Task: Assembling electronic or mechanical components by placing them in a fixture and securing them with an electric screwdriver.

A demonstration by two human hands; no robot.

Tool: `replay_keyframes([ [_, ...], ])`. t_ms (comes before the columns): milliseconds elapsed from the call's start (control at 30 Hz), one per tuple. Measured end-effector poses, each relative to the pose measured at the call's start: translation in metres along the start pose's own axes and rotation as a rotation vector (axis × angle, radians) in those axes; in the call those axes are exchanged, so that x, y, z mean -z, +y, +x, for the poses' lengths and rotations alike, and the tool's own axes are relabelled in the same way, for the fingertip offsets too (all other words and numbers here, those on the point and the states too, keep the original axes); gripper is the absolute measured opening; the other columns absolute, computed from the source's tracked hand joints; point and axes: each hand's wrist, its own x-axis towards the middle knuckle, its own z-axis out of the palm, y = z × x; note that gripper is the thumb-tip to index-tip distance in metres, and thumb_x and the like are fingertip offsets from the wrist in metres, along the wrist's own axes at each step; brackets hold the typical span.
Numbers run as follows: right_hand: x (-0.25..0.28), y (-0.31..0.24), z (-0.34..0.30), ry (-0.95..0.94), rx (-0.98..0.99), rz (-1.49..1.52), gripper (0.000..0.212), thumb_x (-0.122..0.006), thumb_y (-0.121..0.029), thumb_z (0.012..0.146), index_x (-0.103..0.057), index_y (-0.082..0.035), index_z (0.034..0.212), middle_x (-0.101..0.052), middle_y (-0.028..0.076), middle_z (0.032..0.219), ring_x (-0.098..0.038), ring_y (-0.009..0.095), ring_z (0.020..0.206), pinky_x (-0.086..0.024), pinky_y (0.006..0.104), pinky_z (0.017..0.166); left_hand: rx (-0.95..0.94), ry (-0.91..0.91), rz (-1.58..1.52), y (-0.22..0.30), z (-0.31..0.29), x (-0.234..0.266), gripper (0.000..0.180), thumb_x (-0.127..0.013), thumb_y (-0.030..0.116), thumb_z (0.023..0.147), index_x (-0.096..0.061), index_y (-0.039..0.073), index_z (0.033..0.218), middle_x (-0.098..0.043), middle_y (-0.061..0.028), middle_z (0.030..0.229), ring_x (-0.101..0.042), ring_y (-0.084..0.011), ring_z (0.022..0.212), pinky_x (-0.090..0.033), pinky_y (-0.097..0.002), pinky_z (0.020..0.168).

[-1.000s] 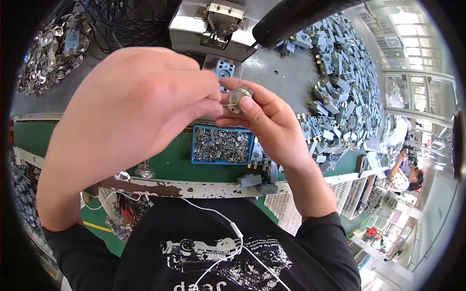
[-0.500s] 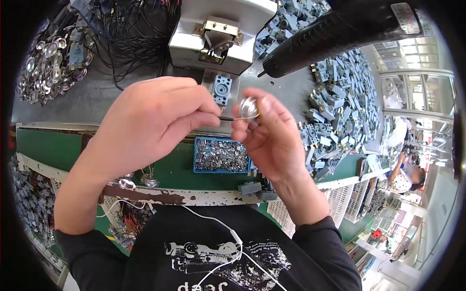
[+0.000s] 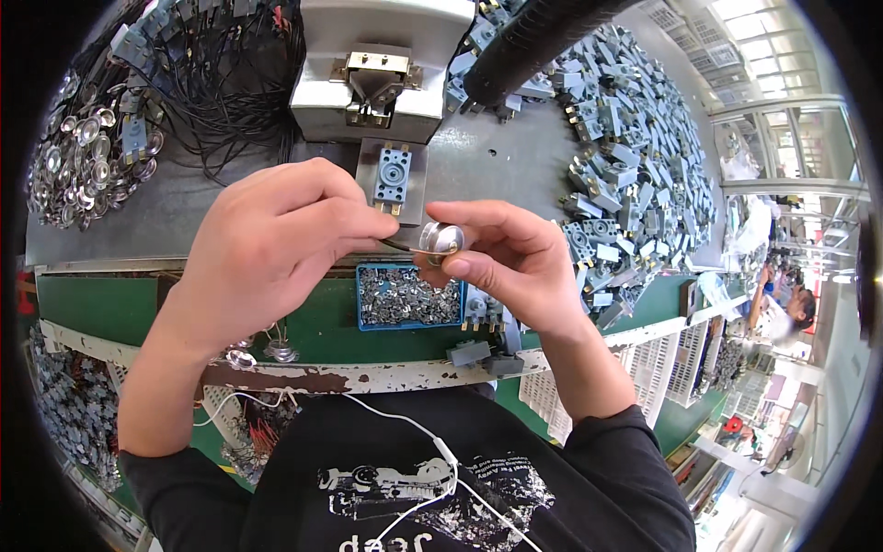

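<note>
My right hand (image 3: 529, 267) holds a shiny round metal cap (image 3: 445, 238) between thumb and fingers, above the front edge of the metal worktop. A thin dark wire or tube (image 3: 402, 246) runs from the cap to my left hand (image 3: 262, 244), whose thumb and index finger pinch it. Just beyond my fingertips, a blue-grey rectangular block (image 3: 393, 175) with a round ringed centre and brass-coloured tabs lies on a small metal plate (image 3: 416, 189). Part of the wire is hidden inside my left fingers.
Behind the plate stands a metal fixture (image 3: 317, 101). A black cylindrical tool (image 3: 543, 41) hangs above it to the right. Grey blocks (image 3: 635, 152) pile up on the right; silver caps (image 3: 87, 170) and black wires (image 3: 230, 110) lie left. A blue tray (image 3: 409, 327) holds small metal pieces.
The view has shifted slightly. My right hand has turned the metal cap and now holds it with the thumb lower. The black tool sits farther up in view.
</note>
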Motion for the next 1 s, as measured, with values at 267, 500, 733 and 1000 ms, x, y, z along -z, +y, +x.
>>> replay_keyframes([
  [267, -0.001, 0.007, 0.000, -0.005, 0.005, 0.022, 0.043, -0.072, 0.000, 0.095, -0.060, 0.005, 0.136, -0.076, 0.017, 0.106, -0.075, 0.022, 0.097, -0.062, 0.0351, 0.087, -0.082, -0.026, -0.084, -0.005, -0.001, 0.000, 0.029, -0.078, -0.005, 0.074, -0.078, 0.013, 0.097, -0.069, -0.0008, 0.084, -0.066, -0.0190, 0.073, -0.046, -0.0318, 0.062],
  [500, 0.011, -0.009, 0.036, -0.300, -0.342, 0.039, 0.042, -0.073, 0.005, 0.092, -0.060, 0.006, 0.132, -0.076, 0.015, 0.100, -0.074, 0.019, 0.091, -0.061, 0.0321, 0.083, -0.212, -0.146, 0.019, -0.010, -0.008, 0.008, 0.023, -0.076, 0.006, 0.076, -0.078, 0.021, 0.094, -0.065, 0.0049, 0.086, -0.063, -0.0176, 0.075, -0.045, -0.0347, 0.063],
  [733, 0.000, -0.003, 0.077, -0.690, -0.549, -0.216, 0.037, -0.074, 0.003, 0.092, -0.051, 0.002, 0.121, -0.075, 0.012, 0.091, -0.073, 0.016, 0.080, -0.060, 0.0288, 0.073, -0.230, -0.337, -0.019, -0.020, -0.021, -0.003, 0.018, -0.082, 0.016, 0.077, -0.074, 0.017, 0.093, -0.068, 0.0047, 0.087, -0.066, -0.0167, 0.078, -0.045, -0.0338, 0.064],
  [1000, 0.009, -0.006, 0.088, -0.740, -0.539, -0.279, 0.027, -0.068, 0.002, 0.096, -0.051, 0.003, 0.117, -0.074, 0.011, 0.090, -0.072, 0.013, 0.078, -0.059, 0.0272, 0.070, -0.219, -0.321, 0.067, -0.019, -0.014, -0.006, 0.018, -0.078, 0.018, 0.078, -0.072, 0.011, 0.093, -0.067, 0.0003, 0.089, -0.066, -0.0206, 0.080, -0.051, -0.0344, 0.072],
])
